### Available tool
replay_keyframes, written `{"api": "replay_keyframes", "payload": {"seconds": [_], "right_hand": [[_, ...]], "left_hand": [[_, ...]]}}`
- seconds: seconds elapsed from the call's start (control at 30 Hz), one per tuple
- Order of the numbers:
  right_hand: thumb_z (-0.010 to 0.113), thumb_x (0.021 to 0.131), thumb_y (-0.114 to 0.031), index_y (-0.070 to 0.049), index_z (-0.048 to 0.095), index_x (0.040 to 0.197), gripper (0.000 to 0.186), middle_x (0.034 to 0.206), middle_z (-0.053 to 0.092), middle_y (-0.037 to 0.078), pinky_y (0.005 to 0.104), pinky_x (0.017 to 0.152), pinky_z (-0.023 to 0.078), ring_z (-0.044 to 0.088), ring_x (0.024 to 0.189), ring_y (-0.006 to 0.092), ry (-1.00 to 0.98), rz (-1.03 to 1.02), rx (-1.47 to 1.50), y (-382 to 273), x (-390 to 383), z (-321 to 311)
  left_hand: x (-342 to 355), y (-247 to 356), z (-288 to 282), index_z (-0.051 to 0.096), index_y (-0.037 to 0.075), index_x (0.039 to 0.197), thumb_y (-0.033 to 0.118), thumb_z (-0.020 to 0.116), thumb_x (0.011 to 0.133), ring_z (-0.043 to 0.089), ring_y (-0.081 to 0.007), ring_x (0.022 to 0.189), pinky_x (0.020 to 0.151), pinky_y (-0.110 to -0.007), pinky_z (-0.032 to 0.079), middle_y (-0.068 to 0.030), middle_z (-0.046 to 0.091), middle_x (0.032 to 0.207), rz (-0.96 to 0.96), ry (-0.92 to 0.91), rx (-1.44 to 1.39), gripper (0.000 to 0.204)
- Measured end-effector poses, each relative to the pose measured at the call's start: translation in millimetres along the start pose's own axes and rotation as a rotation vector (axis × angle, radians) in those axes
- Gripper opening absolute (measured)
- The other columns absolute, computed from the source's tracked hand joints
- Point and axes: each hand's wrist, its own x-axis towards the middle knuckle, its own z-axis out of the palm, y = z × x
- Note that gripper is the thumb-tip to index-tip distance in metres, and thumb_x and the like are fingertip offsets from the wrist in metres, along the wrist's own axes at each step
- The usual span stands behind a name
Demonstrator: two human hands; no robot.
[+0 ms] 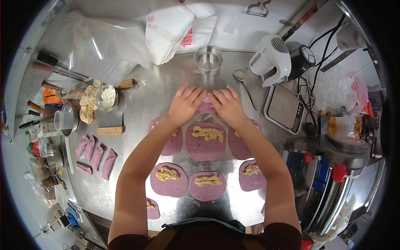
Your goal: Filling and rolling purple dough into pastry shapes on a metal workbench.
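Observation:
At the far middle of the steel table, a piece of purple dough (206, 108) lies between my hands, its far edge turned over into a roll. My left hand (186, 104) and my right hand (227, 106) both have bent fingers closed over that rolled edge, thumbs close together. Nearer me lie several flat purple dough sheets (201, 153), each with a strip of pale yellow filling (208, 133) on it. My forearms partly cover the outer sheets. To the left, several finished-looking purple dough rolls (97, 158) rest side by side.
A metal bowl (208, 60) stands beyond my hands, with a spoon (245, 85) right of it. Further right are a hand mixer (271, 60), a scale (283, 109) and a large machine (333, 166). On the left are a dough scraper (110, 130) and a bowl of flour (107, 98).

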Motion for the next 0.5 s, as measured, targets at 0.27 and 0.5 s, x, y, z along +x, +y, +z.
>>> {"api": "replay_keyframes", "payload": {"seconds": [0.27, 0.5], "right_hand": [[0.065, 0.077, -0.018, -0.006, 0.063, 0.102, 0.028, 0.099, 0.060, 0.005, 0.0436, 0.092, 0.038, 0.054, 0.093, 0.0244, -0.078, 0.365, 0.305, -1.7, 10.8, 0.5], [0.067, 0.072, -0.018, -0.008, 0.064, 0.101, 0.031, 0.095, 0.058, 0.003, 0.0445, 0.094, 0.037, 0.053, 0.092, 0.0216, -0.004, 0.074, 0.086, -0.7, 0.8, 1.7]], "left_hand": [[13.2, -6.9, 2.3, 0.060, 0.006, 0.112, 0.009, 0.056, 0.073, 0.055, -0.0208, 0.101, 0.101, -0.046, 0.031, -0.0072, 0.060, 0.107, -0.115, -0.127, -0.126, 0.039], [-1.6, -1.6, -1.8, 0.062, 0.007, 0.108, 0.014, 0.060, 0.075, 0.055, -0.0193, 0.100, 0.100, -0.046, 0.033, -0.0058, 0.060, 0.103, 0.022, -0.006, 0.047, 0.034]]}}
